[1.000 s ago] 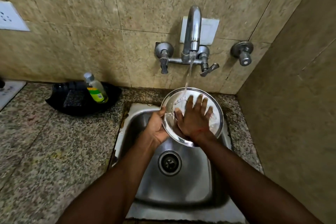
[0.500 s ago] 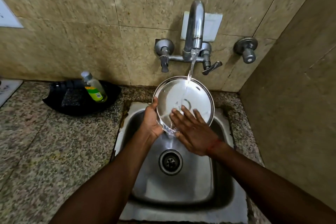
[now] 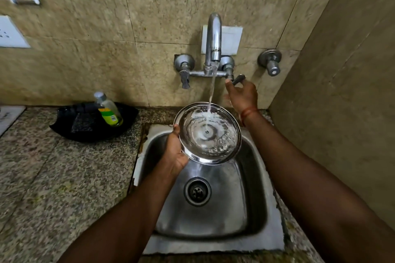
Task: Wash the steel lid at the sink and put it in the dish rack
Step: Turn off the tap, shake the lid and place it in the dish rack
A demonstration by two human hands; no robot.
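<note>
The round steel lid [image 3: 208,134] is held over the steel sink [image 3: 245,198], its inner side up, with water from the tap [image 3: 213,45] streaming onto it. My left hand [image 3: 174,151] grips the lid by its left rim. My right hand [image 3: 241,94] is raised off the lid, fingers curled at the tap's right lever handle [image 3: 238,79]. I see no dish rack.
A black tray [image 3: 85,126] with a scrub pad and a dish-soap bottle [image 3: 108,110] stands on the granite counter [image 3: 53,177] left of the sink. A tiled side wall [image 3: 342,92] closes off the right. A separate valve [image 3: 270,63] sticks out of the back wall.
My right hand left the lid's face and rose to the tap's right lever. The lid tipped flatter under the stream, still held in my left hand.
</note>
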